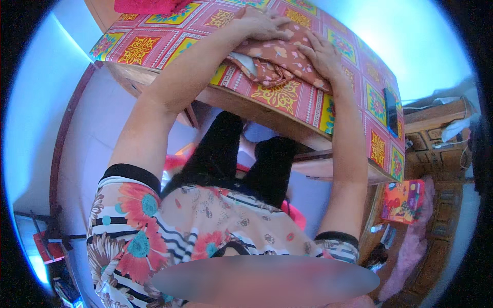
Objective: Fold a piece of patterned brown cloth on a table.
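A folded brown cloth with a floral print (283,54) lies on the patterned tablecloth (277,96), near the table's front edge. Its near side is bunched into loose folds, and a pale underside shows at the left. My left hand (264,24) rests palm down across the cloth's far left part, fingers spread. On the cloth's right part, my right hand (323,56) presses with its fingers apart and pointing up-left. Neither hand visibly pinches the fabric. Some of the left fingertips blur into the cloth and tablecloth behind.
A bright pink cloth item (150,5) sits at the table's far left corner. Towards the right edge lies a dark flat phone-like device (391,111). Beyond stands carved wooden furniture (431,142), with a colourful box (402,201) nearby. My legs (215,150) are beneath the table.
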Motion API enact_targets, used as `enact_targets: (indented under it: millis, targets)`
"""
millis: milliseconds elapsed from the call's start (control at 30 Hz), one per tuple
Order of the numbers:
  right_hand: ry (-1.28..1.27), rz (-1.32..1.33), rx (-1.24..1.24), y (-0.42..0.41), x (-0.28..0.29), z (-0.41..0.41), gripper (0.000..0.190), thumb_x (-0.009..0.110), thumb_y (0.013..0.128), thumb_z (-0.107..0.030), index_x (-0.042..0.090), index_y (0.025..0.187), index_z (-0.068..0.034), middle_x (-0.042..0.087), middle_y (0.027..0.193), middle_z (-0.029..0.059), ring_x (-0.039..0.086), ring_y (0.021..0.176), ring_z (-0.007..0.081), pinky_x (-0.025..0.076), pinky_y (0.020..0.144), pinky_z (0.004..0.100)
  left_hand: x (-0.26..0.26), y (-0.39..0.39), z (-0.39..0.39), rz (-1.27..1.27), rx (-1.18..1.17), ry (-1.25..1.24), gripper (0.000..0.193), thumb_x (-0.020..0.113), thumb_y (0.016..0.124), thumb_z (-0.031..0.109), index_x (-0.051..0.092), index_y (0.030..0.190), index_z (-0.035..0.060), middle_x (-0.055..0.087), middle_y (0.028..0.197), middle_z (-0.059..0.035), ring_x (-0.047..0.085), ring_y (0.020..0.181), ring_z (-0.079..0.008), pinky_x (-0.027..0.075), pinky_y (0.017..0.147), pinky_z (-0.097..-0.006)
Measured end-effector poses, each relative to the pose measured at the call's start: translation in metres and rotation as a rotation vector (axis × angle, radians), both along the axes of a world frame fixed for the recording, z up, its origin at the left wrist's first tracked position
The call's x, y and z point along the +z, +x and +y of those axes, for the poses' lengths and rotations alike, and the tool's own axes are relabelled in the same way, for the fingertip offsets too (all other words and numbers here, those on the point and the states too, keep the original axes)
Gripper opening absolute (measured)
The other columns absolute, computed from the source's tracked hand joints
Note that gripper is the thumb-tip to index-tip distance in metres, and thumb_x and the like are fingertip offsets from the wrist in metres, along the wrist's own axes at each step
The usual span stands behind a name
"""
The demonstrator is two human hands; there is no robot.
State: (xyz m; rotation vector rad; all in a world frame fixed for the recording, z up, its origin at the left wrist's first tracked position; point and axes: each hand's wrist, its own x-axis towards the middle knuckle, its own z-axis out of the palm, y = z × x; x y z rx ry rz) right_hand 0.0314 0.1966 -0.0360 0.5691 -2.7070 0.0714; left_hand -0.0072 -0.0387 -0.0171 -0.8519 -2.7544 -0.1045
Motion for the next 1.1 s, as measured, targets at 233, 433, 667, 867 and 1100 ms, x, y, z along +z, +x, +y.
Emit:
enact_targets:
  millis: [233,433,667,867,1100]
  targets:
    - [-0.126,-0.107,-0.194,-0.001,-0.010,0.024,0.082,0.044,0.085,-0.067,0.033,0.144,-0.011,0.031,0.150,0.0113,0.025,0.140,0.0286,0.021,0.111,0.0507,0.024,-0.008,-0.033,-0.390,0.192,0.177,0.088,0.046,0.084,0.069,0.023,0.148,0.0137,0.018,0.153,-0.0219,0.017,0.140,-0.0414,0.019,0.112,-0.0527]
    - [-0.146,-0.111,-0.246,0.008,0.007,0.013,0.081,0.041,0.087,-0.066,0.033,0.143,-0.008,0.033,0.148,0.0136,0.028,0.138,0.0298,0.023,0.109,0.0531,0.003,-0.002,-0.028,-0.019,0.387,0.154,0.076,0.042,0.083,0.070,0.039,0.141,0.0204,0.039,0.144,-0.0125,0.035,0.134,-0.0313,0.023,0.109,-0.0541]
    - [0.011,0.280,0.075,-0.043,-0.009,0.025,0.071,0.036,0.092,-0.060,0.034,0.144,-0.011,0.035,0.147,0.0121,0.031,0.137,0.0290,0.024,0.107,0.0534,0.012,-0.012,0.011,0.269,-0.299,0.045,0.075,0.047,0.087,0.060,0.039,0.140,0.0073,0.037,0.143,-0.0219,0.029,0.135,-0.0390,0.024,0.109,-0.0514]
    - [-0.077,-0.113,-0.026,-0.027,-0.005,0.000,0.062,0.037,0.090,-0.060,0.039,0.142,-0.025,0.035,0.149,0.0060,0.031,0.138,0.0261,0.021,0.108,0.0534,-0.025,-0.013,0.033,0.097,-0.116,-0.032,0.078,0.039,0.084,0.071,0.039,0.141,0.0180,0.038,0.146,-0.0081,0.035,0.134,-0.0290,0.021,0.109,-0.0541]
    - [-0.179,-0.163,-0.089,-0.038,-0.012,0.038,0.060,0.040,0.089,-0.059,0.040,0.141,-0.029,0.038,0.147,0.0056,0.032,0.137,0.0258,0.023,0.110,0.0479,-0.016,-0.018,0.012,-0.002,-0.072,0.025,0.075,0.043,0.083,0.070,0.041,0.140,0.0216,0.038,0.146,-0.0075,0.032,0.135,-0.0276,0.015,0.109,-0.0580]
